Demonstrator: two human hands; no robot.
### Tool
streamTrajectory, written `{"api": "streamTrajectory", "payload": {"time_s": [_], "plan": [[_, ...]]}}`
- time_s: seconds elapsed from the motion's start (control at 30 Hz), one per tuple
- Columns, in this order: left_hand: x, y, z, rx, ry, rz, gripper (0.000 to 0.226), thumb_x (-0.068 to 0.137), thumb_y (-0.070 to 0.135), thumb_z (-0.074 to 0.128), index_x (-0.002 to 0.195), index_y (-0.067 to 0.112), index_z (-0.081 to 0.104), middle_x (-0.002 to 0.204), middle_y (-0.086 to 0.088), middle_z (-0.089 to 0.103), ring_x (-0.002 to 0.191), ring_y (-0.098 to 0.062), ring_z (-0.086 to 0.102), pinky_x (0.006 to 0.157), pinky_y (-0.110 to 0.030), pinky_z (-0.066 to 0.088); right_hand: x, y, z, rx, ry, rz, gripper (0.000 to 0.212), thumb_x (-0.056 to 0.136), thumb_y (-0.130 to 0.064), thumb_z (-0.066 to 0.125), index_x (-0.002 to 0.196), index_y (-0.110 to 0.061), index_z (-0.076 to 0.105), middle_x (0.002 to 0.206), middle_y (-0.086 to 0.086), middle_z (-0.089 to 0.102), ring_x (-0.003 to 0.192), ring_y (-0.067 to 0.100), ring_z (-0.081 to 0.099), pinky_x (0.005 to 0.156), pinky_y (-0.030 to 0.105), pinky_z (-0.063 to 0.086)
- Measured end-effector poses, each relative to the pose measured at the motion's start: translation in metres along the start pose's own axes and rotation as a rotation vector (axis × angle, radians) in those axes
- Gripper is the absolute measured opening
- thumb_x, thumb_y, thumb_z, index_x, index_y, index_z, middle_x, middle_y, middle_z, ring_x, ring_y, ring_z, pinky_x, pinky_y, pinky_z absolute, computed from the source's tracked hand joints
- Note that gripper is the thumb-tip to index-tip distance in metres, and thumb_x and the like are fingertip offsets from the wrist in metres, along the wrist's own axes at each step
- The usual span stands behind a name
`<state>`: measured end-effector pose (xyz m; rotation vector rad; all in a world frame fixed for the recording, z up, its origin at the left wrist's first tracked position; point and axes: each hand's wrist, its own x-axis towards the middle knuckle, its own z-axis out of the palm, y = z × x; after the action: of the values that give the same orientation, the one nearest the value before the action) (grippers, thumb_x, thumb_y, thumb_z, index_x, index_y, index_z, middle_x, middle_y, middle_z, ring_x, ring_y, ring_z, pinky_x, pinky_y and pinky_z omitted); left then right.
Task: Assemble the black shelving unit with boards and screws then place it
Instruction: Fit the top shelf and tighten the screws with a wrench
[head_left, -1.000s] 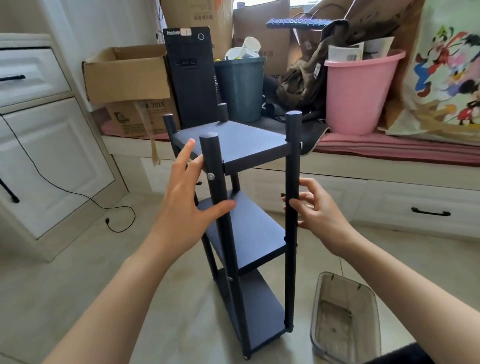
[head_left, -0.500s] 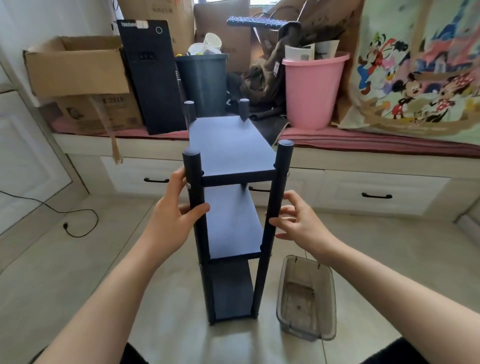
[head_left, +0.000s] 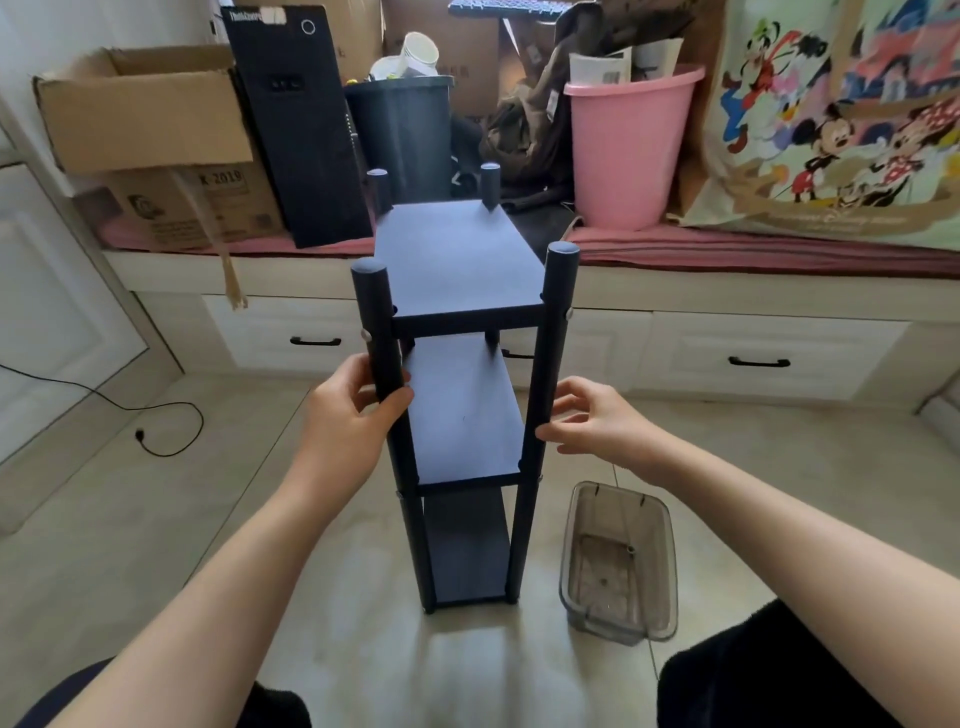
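Shelving unit upright at frame centre, long axis vertical. Left hand fingers wrapped round near-left post; right hand fingers spread, touching near-right post, not closed.

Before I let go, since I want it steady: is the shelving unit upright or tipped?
Upright: the shelving unit stands on the floor, posts vertical, boards level, left hand gripping one post.
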<state>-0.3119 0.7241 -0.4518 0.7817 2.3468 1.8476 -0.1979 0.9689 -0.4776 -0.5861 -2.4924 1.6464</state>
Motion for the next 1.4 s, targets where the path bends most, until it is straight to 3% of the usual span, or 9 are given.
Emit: {"api": "streamTrajectory", "payload": {"time_s": [0.2, 0.3, 0.4, 0.57, 0.8, 1.07, 1.2, 1.3, 1.4], "plan": [[-0.002, 0.001, 0.000, -0.032, 0.002, 0.018, 0.027, 0.095, 0.009, 0.065, 0.096, 0.036, 0.063, 0.096, 0.014, 0.072, 0.090, 0.004, 0.067, 0.070, -0.005, 0.048, 0.016, 0.074, 0.017, -0.536, -0.168, 0.371, 0.040, 0.091, -0.024, 0.069, 0.124, -0.009, 0.053, 0.118, 0.008, 0.061, 0.101, 0.019, 0.062, 0.073, 0.026, 0.051], [-0.005, -0.004, 0.008, -0.024, 0.002, -0.034, 0.024, 0.095, 0.012, 0.065, 0.100, 0.035, 0.060, 0.100, 0.014, 0.070, 0.094, 0.001, 0.066, 0.077, -0.013, 0.050, 0.012, 0.119, 0.040, -0.684, -0.257, 0.531, 0.040, 0.097, -0.033, 0.059, 0.122, -0.002, 0.056, 0.117, 0.010, 0.061, 0.094, 0.019, 0.059, 0.057, 0.019, 0.042], [-0.008, -0.014, 0.011, 0.002, -0.013, -0.059, 0.027, 0.095, 0.011, 0.065, 0.102, 0.035, 0.056, 0.104, 0.013, 0.068, 0.101, -0.005, 0.065, 0.081, -0.019, 0.050, 0.011, 0.159, 0.062, -0.685, -0.265, 0.614, 0.051, 0.101, -0.039, 0.050, 0.132, 0.002, 0.049, 0.126, 0.012, 0.059, 0.114, 0.026, 0.060, 0.076, 0.026, 0.046], [-0.010, -0.025, 0.006, 0.138, -0.052, -0.026, 0.030, 0.094, 0.009, 0.066, 0.111, 0.030, 0.053, 0.105, 0.016, 0.066, 0.104, -0.002, 0.062, 0.073, -0.011, 0.047, 0.014, 0.192, 0.085, -0.559, -0.183, 0.678, 0.067, 0.100, -0.038, 0.054, 0.146, 0.004, 0.029, 0.145, 0.018, 0.048, 0.128, 0.031, 0.051, 0.100, 0.034, 0.046], [-0.007, -0.030, 0.012, 0.250, -0.013, 0.010, 0.031, 0.092, 0.007, 0.068, 0.111, 0.022, 0.049, 0.095, 0.016, 0.065, 0.098, 0.011, 0.059, 0.066, -0.001, 0.044, 0.010, 0.211, 0.101, -0.560, -0.227, 0.680, 0.078, 0.100, -0.036, 0.053, 0.153, 0.003, 0.010, 0.152, 0.020, 0.037, 0.136, 0.034, 0.044, 0.108, 0.039, 0.042], [-0.002, -0.027, 0.017, 0.284, 0.013, -0.035, 0.029, 0.093, 0.004, 0.066, 0.112, 0.020, 0.051, 0.091, 0.017, 0.062, 0.090, 0.009, 0.059, 0.065, -0.006, 0.041, -0.002, 0.222, 0.103, -0.609, -0.342, 0.583, 0.070, 0.094, -0.033, 0.064, 0.148, -0.007, 0.028, 0.144, 0.015, 0.047, 0.124, 0.030, 0.054, 0.099, 0.037, 0.050], [-0.002, -0.023, 0.018, 0.272, 0.013, -0.052, 0.028, 0.093, 0.002, 0.065, 0.108, 0.020, 0.050, 0.090, 0.014, 0.062, 0.089, 0.002, 0.060, 0.070, -0.012, 0.041, -0.004, 0.226, 0.096, -0.549, -0.462, 0.599, 0.045, 0.090, -0.043, 0.067, 0.123, -0.014, 0.054, 0.119, 0.005, 0.065, 0.103, 0.018, 0.064, 0.082, 0.032, 0.054], [-0.003, -0.021, 0.017, 0.258, 0.002, -0.063, 0.028, 0.092, 0.003, 0.066, 0.107, 0.022, 0.051, 0.091, 0.013, 0.063, 0.090, 0.004, 0.060, 0.071, -0.014, 0.042, 0.001, 0.226, 0.084, -0.418, -0.389, 0.604, 0.028, 0.095, -0.043, 0.059, 0.104, -0.017, 0.062, 0.095, -0.001, 0.073, 0.081, 0.010, 0.067, 0.063, 0.025, 0.050], [-0.004, -0.020, 0.017, 0.258, 0.011, -0.066, 0.026, 0.093, 0.004, 0.066, 0.104, 0.023, 0.051, 0.091, 0.012, 0.063, 0.090, 0.001, 0.060, 0.073, -0.016, 0.043, 0.008, 0.233, 0.072, -0.483, -0.275, 0.577, 0.020, 0.098, -0.028, 0.058, 0.106, -0.011, 0.065, 0.098, 0.007, 0.074, 0.077, 0.014, 0.065, 0.057, 0.022, 0.049]]}}
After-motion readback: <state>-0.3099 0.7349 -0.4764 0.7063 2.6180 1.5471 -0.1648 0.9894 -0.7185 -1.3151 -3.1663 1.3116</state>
